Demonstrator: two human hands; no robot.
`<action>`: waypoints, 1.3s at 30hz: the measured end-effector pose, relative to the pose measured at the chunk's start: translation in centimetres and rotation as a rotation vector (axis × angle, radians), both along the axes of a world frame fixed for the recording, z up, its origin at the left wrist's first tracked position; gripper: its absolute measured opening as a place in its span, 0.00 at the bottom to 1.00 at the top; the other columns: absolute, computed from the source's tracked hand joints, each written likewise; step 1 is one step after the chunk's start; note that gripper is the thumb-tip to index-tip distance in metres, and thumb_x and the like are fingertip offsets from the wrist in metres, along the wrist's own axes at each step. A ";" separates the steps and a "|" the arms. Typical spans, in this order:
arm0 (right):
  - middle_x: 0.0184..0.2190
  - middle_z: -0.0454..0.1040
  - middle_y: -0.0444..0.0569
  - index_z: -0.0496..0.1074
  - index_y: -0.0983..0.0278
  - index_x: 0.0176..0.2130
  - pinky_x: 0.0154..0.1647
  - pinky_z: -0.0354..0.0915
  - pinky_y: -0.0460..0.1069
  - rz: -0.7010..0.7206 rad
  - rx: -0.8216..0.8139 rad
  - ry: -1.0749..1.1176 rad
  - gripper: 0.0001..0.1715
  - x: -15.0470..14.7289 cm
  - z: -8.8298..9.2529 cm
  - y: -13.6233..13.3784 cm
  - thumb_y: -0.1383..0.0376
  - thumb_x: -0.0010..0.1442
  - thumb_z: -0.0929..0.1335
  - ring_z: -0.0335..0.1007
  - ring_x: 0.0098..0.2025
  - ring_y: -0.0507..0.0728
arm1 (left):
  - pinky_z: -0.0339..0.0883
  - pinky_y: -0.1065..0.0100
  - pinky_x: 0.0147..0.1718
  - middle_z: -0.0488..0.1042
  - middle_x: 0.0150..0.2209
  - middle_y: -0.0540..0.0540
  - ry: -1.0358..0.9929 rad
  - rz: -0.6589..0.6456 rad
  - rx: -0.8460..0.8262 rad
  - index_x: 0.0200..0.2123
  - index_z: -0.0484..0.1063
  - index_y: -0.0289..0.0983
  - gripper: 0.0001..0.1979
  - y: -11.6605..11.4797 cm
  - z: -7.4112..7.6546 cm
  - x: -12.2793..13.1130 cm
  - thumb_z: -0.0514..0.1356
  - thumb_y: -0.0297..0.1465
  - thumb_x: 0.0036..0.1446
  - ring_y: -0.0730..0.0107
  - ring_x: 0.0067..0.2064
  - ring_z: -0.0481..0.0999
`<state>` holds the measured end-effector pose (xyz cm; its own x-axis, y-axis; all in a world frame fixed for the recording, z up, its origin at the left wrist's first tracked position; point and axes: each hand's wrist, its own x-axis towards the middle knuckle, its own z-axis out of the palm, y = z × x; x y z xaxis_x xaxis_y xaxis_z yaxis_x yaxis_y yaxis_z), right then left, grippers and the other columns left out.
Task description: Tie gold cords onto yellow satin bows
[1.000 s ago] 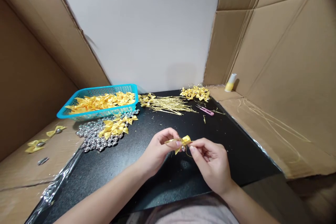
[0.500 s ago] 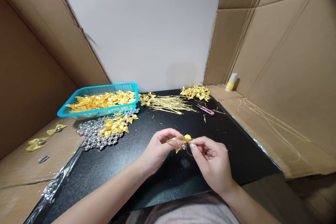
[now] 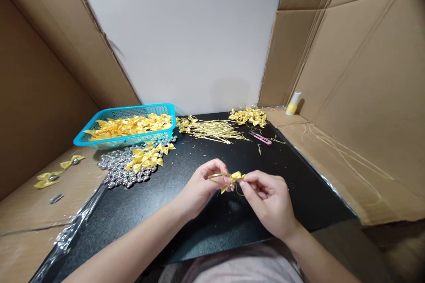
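Observation:
Above the black tabletop point(image 3: 186, 230), a yellow ribbon bow point(image 3: 236, 176) with a small silver bell-like bead point(image 3: 232, 187) is held between my two hands. My left hand point(image 3: 207, 185) pinches its left side, and a loop of gold cord point(image 3: 217, 175) sticks out past the thumb. From the other side, my right hand point(image 3: 268, 199) is closed in a pinch at the bow's right edge, where a thin cord end hangs down. The fingertips partly hide the cord, so I cannot tell whether it is knotted.
A blue basket point(image 3: 124, 139) of yellow bows stands at the back left, with silver beads point(image 3: 128, 177) and more bows before it. Gold cords point(image 3: 215, 130), pink thread snips point(image 3: 260, 138) and a pile of beaded bows point(image 3: 249, 117) lie behind. A yellow-and-white spool point(image 3: 293, 103) stands right.
Both hands stay pinched on the bow, with only slight finger movement. The whole view has shifted a little.

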<state>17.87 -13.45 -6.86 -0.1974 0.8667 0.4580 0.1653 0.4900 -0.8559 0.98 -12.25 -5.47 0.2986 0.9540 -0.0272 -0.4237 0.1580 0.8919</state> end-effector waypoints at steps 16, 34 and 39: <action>0.18 0.60 0.40 0.72 0.66 0.27 0.17 0.49 0.44 0.053 -0.057 0.015 0.11 0.2 0.5 0.3 0.65 0.59 0.66 0.51 0.19 0.47 | 0.64 0.70 0.31 0.71 0.24 0.51 -0.009 -0.010 -0.032 0.21 0.78 0.34 0.03 -0.2 0.3 0.1 0.69 0.25 0.41 0.74 0.27 0.71; 0.18 0.62 0.41 0.72 0.66 0.28 0.18 0.51 0.44 0.050 -0.110 0.002 0.12 0.2 0.7 0.1 0.62 0.60 0.66 0.53 0.19 0.48 | 0.63 0.70 0.31 0.77 0.27 0.48 0.062 -0.011 -0.023 0.27 0.81 0.36 0.05 -0.1 0.3 0.0 0.70 0.27 0.41 0.73 0.28 0.70; 0.17 0.60 0.41 0.72 0.66 0.28 0.18 0.50 0.44 0.037 -0.099 -0.023 0.12 0.2 0.7 0.0 0.63 0.60 0.66 0.51 0.19 0.48 | 0.63 0.69 0.31 0.76 0.27 0.47 0.095 0.003 -0.005 0.27 0.81 0.36 0.05 0.0 0.1 0.0 0.70 0.27 0.41 0.72 0.28 0.70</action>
